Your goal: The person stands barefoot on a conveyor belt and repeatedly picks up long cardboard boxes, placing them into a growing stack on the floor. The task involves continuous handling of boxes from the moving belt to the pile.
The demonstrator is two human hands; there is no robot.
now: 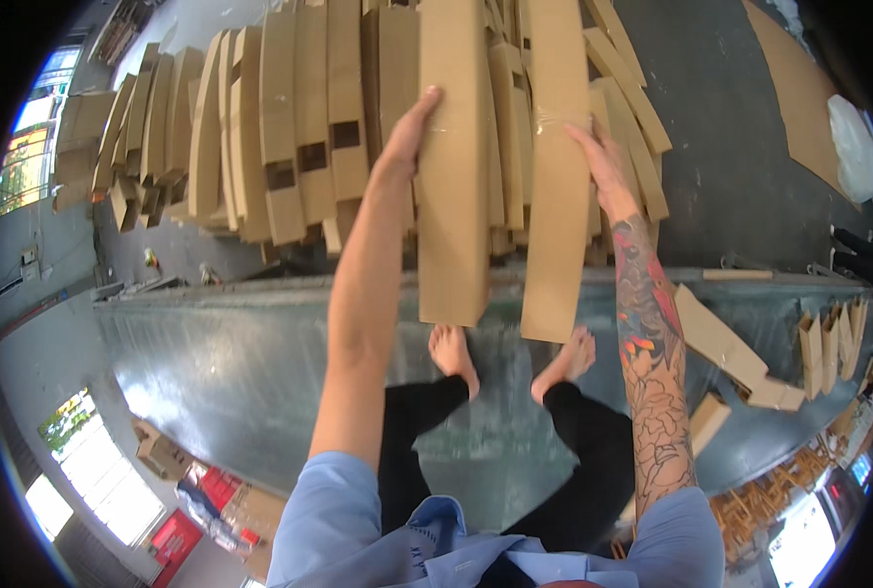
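Large fanned stack of flattened brown cardboard box blanks [260,127], leaned on edge for picking, beyond grey-green metal workbench [211,363]. Two long brown cardboard strips [453,186] overhanging bench's far edge. Left hand [409,132] flat against left strip's edge; right hand [601,162] pressed on right strip; hands apart, steadying, not gripping. Small offcuts [726,353] at bench's right end.

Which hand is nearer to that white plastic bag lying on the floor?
The right hand. It rests on a long cardboard strip, with the white plastic bag farther to its right. The left hand is farther away.
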